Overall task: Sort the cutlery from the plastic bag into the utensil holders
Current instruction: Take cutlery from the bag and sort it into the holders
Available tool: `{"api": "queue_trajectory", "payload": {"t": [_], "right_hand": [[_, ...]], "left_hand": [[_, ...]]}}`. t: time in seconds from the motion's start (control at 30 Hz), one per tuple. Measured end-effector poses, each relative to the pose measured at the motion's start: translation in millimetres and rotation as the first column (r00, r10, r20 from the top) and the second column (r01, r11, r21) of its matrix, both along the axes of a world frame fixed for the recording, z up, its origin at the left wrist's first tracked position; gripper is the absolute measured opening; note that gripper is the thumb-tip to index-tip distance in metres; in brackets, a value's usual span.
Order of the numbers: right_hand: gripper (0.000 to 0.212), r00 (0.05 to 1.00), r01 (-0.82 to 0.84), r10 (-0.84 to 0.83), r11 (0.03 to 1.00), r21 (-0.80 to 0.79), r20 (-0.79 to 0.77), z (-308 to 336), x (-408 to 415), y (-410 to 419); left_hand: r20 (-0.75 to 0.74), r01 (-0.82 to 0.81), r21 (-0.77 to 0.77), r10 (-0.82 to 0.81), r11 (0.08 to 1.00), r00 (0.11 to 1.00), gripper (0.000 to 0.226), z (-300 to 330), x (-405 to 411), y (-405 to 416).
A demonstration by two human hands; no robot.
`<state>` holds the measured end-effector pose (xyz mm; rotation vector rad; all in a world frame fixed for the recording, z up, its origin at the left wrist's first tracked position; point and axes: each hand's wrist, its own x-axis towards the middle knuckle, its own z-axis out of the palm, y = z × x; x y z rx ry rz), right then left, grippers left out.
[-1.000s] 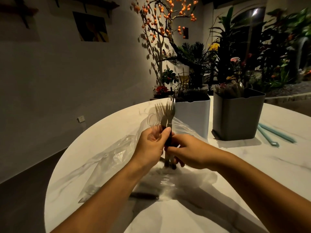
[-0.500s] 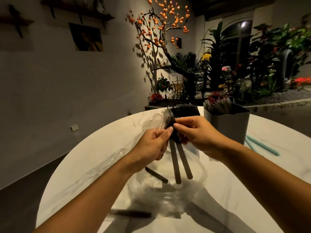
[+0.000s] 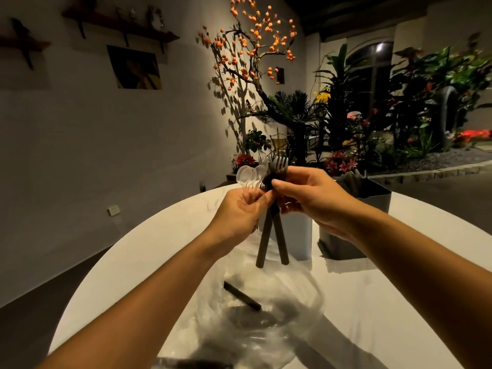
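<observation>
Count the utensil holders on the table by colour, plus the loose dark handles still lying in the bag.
White holder: 1
Dark grey holder: 1
Dark handle lying in the plastic bag: 1 plainly visible; others may be hidden
Total: 3

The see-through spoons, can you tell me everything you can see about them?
The clear plastic spoons are a small bunch, glassy and see-through, with rounded bowls pointing up and fanned out. Their thin handles run down into the left hand, which pinches them. They are held up above the white round table, just left of the dark-handled forks.
</observation>
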<state>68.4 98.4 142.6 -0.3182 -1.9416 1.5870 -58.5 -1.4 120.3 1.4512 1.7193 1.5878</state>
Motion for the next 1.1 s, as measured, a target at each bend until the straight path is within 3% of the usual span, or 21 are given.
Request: {"api": "queue_trajectory", "payload": {"t": [0.33, 0.47, 0.67, 0.83, 0.9, 1.03, 1.1], "right_hand": [[0.007, 0.967, 0.249, -0.230, 0.939, 0.238, -0.106, 28.2, -3.7, 33.9], [0.010, 0.955, 0.293, -0.264, 0.915, 0.277, -0.137, 38.6, -1.9, 42.8], [0.009, 0.941, 0.337, -0.293, 0.849, 0.407, -0.167, 49.5, -4.0, 54.0], [0.008, 0.935, 0.354, -0.293, 0.822, 0.446, -0.201, 47.5, -11.4, 64.3], [0.020, 0.917, 0.398, -0.335, 0.774, 0.492, -0.215, 40.3, -13.8, 67.6], [0.070, 0.897, 0.417, -0.384, 0.576, 0.703, -0.218, 23.9, -19.7, 68.4], [0.075, 0.892, 0.405, -0.387, 0.456, 0.793, -0.233, 20.0, -22.8, 68.3]], "left_hand": [[-0.068, 0.087, 0.077, -0.082, 0.993, 0.994, 0.020, 17.4, -8.7, 32.8], [-0.120, 0.006, 0.170, 0.015, 0.985, 0.993, 0.007, 28.8, -11.8, 54.2], [-0.174, -0.082, 0.279, 0.135, 0.957, 0.975, 0.013, 34.8, -25.6, 85.5], [-0.217, -0.091, 0.261, 0.150, 0.961, 0.964, 0.008, 33.4, -38.0, 95.9], [-0.179, -0.111, 0.229, 0.153, 0.967, 0.972, 0.012, 25.3, -42.6, 98.3], [-0.156, -0.167, 0.150, 0.190, 0.974, 0.969, 0.019, 10.3, -47.3, 97.8], [-0.122, -0.138, 0.129, 0.153, 0.982, 0.981, 0.016, 8.9, -48.5, 96.8]]}}
